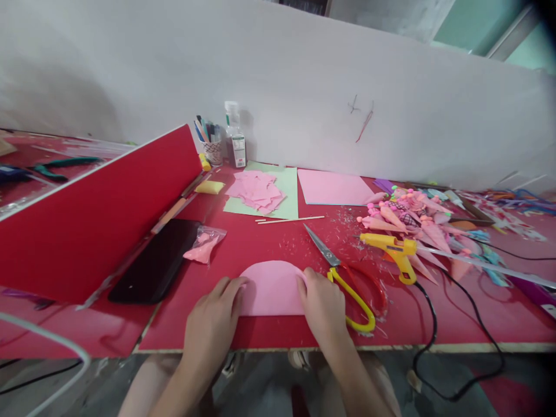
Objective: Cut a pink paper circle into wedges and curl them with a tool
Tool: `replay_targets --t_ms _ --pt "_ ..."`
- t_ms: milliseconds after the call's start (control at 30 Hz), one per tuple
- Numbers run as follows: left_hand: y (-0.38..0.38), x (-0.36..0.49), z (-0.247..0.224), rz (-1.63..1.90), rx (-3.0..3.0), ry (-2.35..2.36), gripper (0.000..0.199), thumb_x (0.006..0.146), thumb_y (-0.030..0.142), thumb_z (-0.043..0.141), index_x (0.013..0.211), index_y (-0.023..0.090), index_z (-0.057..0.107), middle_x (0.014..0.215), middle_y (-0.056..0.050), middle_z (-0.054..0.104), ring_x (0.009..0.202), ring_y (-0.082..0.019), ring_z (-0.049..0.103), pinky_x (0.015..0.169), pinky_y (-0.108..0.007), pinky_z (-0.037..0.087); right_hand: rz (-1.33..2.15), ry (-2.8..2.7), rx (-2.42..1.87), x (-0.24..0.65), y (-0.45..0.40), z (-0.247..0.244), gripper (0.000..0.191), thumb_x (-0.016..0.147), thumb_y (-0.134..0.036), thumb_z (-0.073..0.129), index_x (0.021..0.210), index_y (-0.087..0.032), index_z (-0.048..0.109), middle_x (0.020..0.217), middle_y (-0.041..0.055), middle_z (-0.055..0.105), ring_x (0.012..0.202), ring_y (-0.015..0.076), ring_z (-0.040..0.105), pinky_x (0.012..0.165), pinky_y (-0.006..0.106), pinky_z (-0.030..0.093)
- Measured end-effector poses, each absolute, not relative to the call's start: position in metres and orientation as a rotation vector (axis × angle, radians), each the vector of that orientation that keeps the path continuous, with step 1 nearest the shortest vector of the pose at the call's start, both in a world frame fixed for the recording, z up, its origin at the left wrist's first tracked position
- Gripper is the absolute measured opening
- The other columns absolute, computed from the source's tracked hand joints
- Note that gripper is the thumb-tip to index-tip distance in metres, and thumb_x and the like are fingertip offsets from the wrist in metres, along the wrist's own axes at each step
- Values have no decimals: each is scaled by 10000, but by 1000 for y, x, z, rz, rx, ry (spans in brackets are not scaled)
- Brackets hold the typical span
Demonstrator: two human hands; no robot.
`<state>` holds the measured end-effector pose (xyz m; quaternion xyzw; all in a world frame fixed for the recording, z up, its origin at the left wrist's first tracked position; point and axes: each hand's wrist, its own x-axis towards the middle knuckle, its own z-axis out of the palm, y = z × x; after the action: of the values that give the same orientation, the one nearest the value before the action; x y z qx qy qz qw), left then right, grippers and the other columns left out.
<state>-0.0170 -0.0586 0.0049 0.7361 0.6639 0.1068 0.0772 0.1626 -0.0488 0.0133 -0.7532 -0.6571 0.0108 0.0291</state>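
Observation:
A pink half-round sheet lies near the front edge of the red table, straight side toward me. My left hand has its fingers closed on the sheet's left end. At the right end, my right hand pinches the sheet between thumb and fingers, its edge curling up slightly. Open scissors with red and yellow handles rest just right of my right hand. Farther right is a yellow glue gun with a clear stick in its back.
Pink cones are heaped at the right. Pink pieces lie on green paper at the back. A black phone, a small bag and a red panel stand left. A bottle is by the wall.

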Motion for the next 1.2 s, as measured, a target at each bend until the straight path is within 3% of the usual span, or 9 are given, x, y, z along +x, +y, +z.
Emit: replay_targets --t_ms 333,433,533,633,767,900,1200 --pt "-58 -18 9 202 2322 2072 294 865 220 325 1047 270 551 926 -31 600 647 -146 590 480 -228 379 37 -2046 -2336 163 -50 12 162 878 -227 394 830 -186 543 725 50 649 673 194 635 485 227 376" --pt "-59 -16 7 279 2521 2055 315 836 158 346 1048 221 571 1034 -88 586 858 -221 572 637 -309 440 18 -2038 -2345 163 -50 11 132 870 -236 410 852 -186 531 707 45 647 661 202 637 480 232 383" --pt "-61 -4 3 360 2794 1682 374 829 139 356 1156 220 519 1259 -59 495 1131 -233 440 885 -381 375 -3 -2038 -2335 161 -50 10 118 866 -242 419 856 -188 524 709 43 648 661 198 639 473 227 380" --pt "-65 12 -1 279 2881 1236 470 863 358 353 1311 217 334 1346 -20 412 1220 -187 354 972 -352 308 -21 -2047 -2332 160 -51 8 128 872 -241 407 849 -188 522 710 43 649 670 190 640 471 217 377" --pt "-70 13 1 152 2812 1127 675 805 591 282 1372 249 145 1432 -54 227 1294 -246 222 1014 -460 214 -63 -2058 -2326 160 -51 6 138 878 -239 396 848 -190 522 711 40 648 672 183 641 466 209 372" --pt "-72 -9 5 90 2799 1017 734 736 679 290 1360 335 114 1448 -66 159 1300 -301 188 995 -554 173 -81 -2063 -2319 160 -52 6 138 877 -226 393 869 -188 525 710 40 649 663 198 642 463 222 381" --pt "-84 -61 5 80 2839 1176 784 699 615 471 1353 351 128 1443 -36 192 1282 -260 255 1014 -454 238 -50 -2060 -2312 159 -55 9 144 878 -193 384 907 -167 523 713 63 645 670 209 644 483 239 415"
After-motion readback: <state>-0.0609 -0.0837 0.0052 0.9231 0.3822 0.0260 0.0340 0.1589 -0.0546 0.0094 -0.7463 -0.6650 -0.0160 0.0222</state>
